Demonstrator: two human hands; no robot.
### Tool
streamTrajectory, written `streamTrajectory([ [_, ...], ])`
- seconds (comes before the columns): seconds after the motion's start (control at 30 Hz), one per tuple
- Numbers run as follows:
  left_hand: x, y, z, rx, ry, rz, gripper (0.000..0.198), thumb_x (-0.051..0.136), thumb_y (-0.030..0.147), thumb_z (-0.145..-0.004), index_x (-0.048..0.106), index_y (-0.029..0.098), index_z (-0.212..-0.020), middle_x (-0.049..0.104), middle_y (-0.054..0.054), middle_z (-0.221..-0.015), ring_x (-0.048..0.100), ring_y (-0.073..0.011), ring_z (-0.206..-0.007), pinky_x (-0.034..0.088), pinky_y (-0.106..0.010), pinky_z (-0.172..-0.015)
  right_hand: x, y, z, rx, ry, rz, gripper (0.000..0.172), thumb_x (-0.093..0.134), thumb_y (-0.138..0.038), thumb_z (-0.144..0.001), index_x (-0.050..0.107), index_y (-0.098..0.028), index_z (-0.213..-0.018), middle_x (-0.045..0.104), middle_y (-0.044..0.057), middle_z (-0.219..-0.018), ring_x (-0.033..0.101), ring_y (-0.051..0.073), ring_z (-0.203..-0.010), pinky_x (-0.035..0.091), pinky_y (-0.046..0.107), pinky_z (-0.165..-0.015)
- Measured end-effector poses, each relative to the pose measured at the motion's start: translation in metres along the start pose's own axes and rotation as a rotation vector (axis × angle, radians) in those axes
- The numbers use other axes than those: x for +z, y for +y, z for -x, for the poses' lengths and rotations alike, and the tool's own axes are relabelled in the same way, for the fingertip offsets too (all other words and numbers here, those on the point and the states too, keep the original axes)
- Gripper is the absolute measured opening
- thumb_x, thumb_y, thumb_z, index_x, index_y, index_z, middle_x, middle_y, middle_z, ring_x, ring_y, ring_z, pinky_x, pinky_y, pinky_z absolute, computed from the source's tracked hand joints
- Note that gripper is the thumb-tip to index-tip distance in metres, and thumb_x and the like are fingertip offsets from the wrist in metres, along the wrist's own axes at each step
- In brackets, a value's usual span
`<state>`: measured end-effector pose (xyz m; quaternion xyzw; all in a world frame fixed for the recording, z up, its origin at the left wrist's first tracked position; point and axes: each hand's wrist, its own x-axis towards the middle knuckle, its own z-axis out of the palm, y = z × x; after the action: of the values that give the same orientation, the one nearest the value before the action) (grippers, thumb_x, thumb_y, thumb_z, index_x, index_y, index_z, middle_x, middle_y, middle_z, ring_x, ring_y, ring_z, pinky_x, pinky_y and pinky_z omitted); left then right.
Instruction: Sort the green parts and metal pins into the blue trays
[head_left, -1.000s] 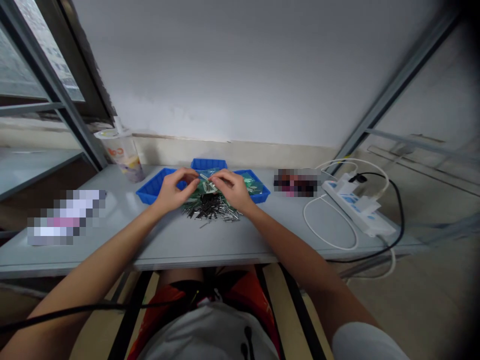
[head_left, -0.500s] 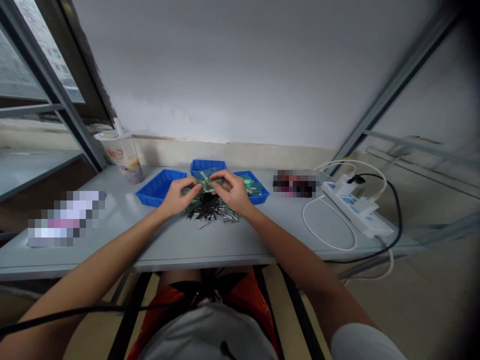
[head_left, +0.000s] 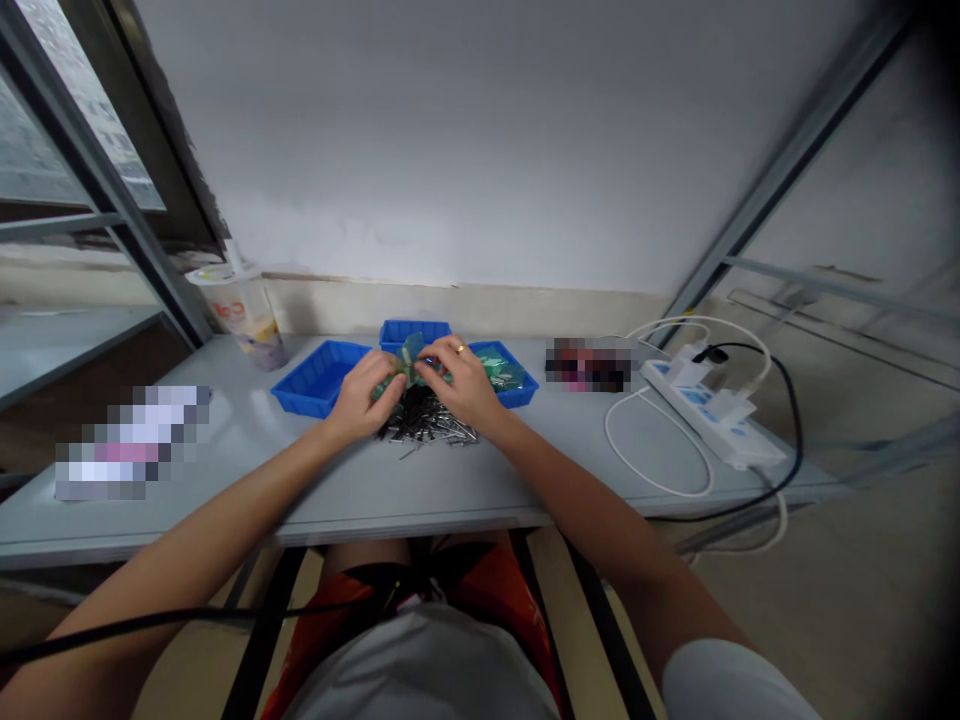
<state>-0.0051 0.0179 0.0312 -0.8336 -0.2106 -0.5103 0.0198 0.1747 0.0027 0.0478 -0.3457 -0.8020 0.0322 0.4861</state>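
Between my two hands is a small clear greenish plastic bag, its top standing up above my fingers. My left hand pinches its left side and my right hand, with a ring on one finger, pinches the right side. What lies inside the bag is too small to make out. Just below my hands a pile of dark and silvery screw-like metal pieces is spread on the table. A blue tray to the right holds several greenish bags and is partly covered by my right hand.
Another blue tray stands at the left and a smaller blue tray behind my hands. A drink cup with straw is at the back left. On the right lie a white power strip and cables. Blurred-out items rest on the table.
The bag was spread flatter between my fingers; now it is bunched and upright. My hands have drawn closer together, with the fingers of my right hand more curled.
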Motion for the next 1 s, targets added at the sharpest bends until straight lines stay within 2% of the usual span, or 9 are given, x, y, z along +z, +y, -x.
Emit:
streamTrajectory([
  [0.17, 0.000, 0.003, 0.000, 0.039, -0.005, 0.002, 0.011, 0.049, 0.020, -0.087, 0.057, 0.017, -0.093, 0.058, -0.007, -0.094, 0.054, -0.0179, -0.090, 0.046, -0.033, -0.080, -0.003, -0.004, 0.001, -0.011, -0.094, -0.107, 0.027, 0.052, -0.039, -0.087, 0.054, -0.020, -0.105, 0.057, 0.004, -0.092, 0.057, 0.014, -0.083, 0.052, 0.030, -0.072],
  [0.27, 0.000, 0.004, 0.000, 0.023, -0.007, 0.013, 0.016, 0.047, 0.021, -0.088, 0.058, 0.019, -0.100, 0.058, -0.006, -0.097, 0.054, -0.0183, -0.094, 0.046, -0.034, -0.084, -0.003, -0.004, 0.000, 0.078, -0.051, -0.196, 0.023, 0.052, -0.037, -0.085, 0.055, -0.019, -0.099, 0.059, 0.003, -0.088, 0.059, 0.013, -0.076, 0.052, 0.028, -0.065],
  [0.37, 0.002, -0.001, -0.001, -0.132, 0.092, 0.070, 0.015, 0.052, 0.027, -0.086, 0.057, 0.020, -0.099, 0.059, -0.005, -0.095, 0.055, -0.0174, -0.091, 0.048, -0.032, -0.080, -0.007, -0.004, -0.003, 0.205, -0.063, -0.310, 0.018, 0.048, -0.035, -0.087, 0.056, -0.019, -0.089, 0.060, 0.002, -0.078, 0.059, 0.012, -0.066, 0.052, 0.028, -0.062],
  [0.43, 0.003, -0.006, -0.002, -0.267, 0.143, 0.153, 0.022, 0.055, 0.032, -0.084, 0.055, 0.020, -0.103, 0.059, -0.005, -0.094, 0.058, -0.0159, -0.084, 0.049, -0.028, -0.072, -0.009, -0.005, -0.004, 0.270, -0.091, -0.372, 0.018, 0.047, -0.035, -0.087, 0.055, -0.019, -0.085, 0.060, 0.001, -0.072, 0.059, 0.011, -0.062, 0.052, 0.027, -0.061],
  [0.53, 0.002, -0.009, -0.001, -0.360, 0.036, 0.220, 0.020, 0.053, 0.034, -0.085, 0.057, 0.017, -0.095, 0.062, -0.002, -0.077, 0.058, -0.0128, -0.068, 0.047, -0.024, -0.062, -0.011, -0.003, -0.005, 0.315, -0.121, -0.409, 0.017, 0.049, -0.035, -0.085, 0.054, -0.019, -0.082, 0.059, 0.000, -0.068, 0.058, 0.011, -0.060, 0.051, 0.027, -0.061],
  [0.67, -0.002, -0.004, -0.002, -0.341, -0.051, 0.125, 0.021, 0.052, 0.031, -0.086, 0.059, 0.015, -0.075, 0.061, 0.001, -0.062, 0.055, -0.0109, -0.059, 0.042, -0.022, -0.059, -0.008, 0.005, -0.005, 0.325, -0.140, -0.401, 0.015, 0.050, -0.035, -0.085, 0.051, -0.020, -0.087, 0.058, -0.001, -0.072, 0.057, 0.011, -0.061, 0.050, 0.026, -0.059],
  [0.77, -0.004, 0.000, -0.005, -0.340, -0.092, 0.124, 0.022, 0.052, 0.031, -0.085, 0.060, 0.015, -0.073, 0.061, 0.001, -0.063, 0.055, -0.0109, -0.060, 0.042, -0.022, -0.059, -0.008, 0.010, -0.007, 0.276, -0.108, -0.283, 0.013, 0.050, -0.033, -0.086, 0.049, -0.023, -0.093, 0.057, -0.001, -0.075, 0.056, 0.011, -0.065, 0.048, 0.027, -0.062],
  [0.9, -0.003, -0.003, -0.008, -0.417, -0.121, 0.173, 0.024, 0.054, 0.035, -0.083, 0.062, 0.014, -0.075, 0.061, 0.000, -0.065, 0.055, -0.0117, -0.060, 0.042, -0.023, -0.059, -0.012, 0.013, -0.008, 0.239, -0.072, -0.066, 0.011, 0.054, -0.032, -0.084, 0.050, -0.022, -0.082, 0.050, -0.003, -0.065, 0.052, 0.012, -0.062, 0.045, 0.028, -0.062],
  [1.0, 0.000, -0.009, -0.009, -0.578, -0.105, 0.279, 0.026, 0.057, 0.038, -0.080, 0.065, 0.014, -0.078, 0.059, 0.000, -0.060, 0.051, -0.0115, -0.053, 0.040, -0.023, -0.052, -0.011, 0.014, -0.007, 0.311, -0.129, -0.176, 0.010, 0.050, -0.033, -0.086, 0.050, -0.024, -0.089, 0.048, -0.005, -0.057, 0.052, 0.012, -0.055, 0.046, 0.027, -0.056],
])
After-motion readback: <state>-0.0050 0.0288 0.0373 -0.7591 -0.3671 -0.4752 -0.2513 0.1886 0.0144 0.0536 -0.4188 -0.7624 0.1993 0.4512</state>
